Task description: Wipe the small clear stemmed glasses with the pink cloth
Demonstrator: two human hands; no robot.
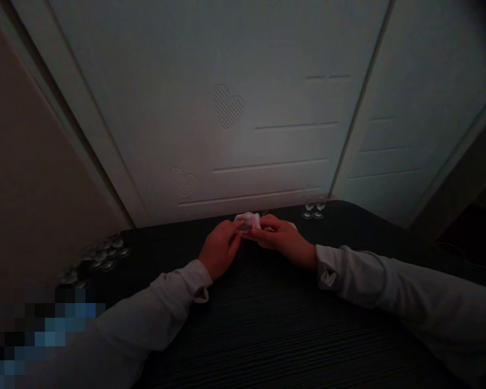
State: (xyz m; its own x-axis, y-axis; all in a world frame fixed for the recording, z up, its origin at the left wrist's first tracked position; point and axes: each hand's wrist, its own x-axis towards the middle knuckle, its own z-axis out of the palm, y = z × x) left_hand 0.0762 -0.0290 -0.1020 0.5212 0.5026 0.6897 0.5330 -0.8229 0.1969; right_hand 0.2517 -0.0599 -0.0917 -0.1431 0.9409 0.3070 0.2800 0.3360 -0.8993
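Observation:
Both hands meet over the dark table point(227, 319), near its far edge. My left hand point(221, 246) has its fingers closed on a small clear glass point(244, 227), of which only a little shows. My right hand point(285, 237) grips a crumpled white and pink cloth point(249, 217) that lies against and partly around the glass. Part of the cloth also shows beyond the right hand. The light is dim, and the fingertips hide most of the glass.
Two small stemmed glasses point(314, 207) stand upright at the back right of the table. Several more clear glasses point(105, 253) are clustered at the left edge. A white panel with carved hearts point(228, 106) rises behind the table.

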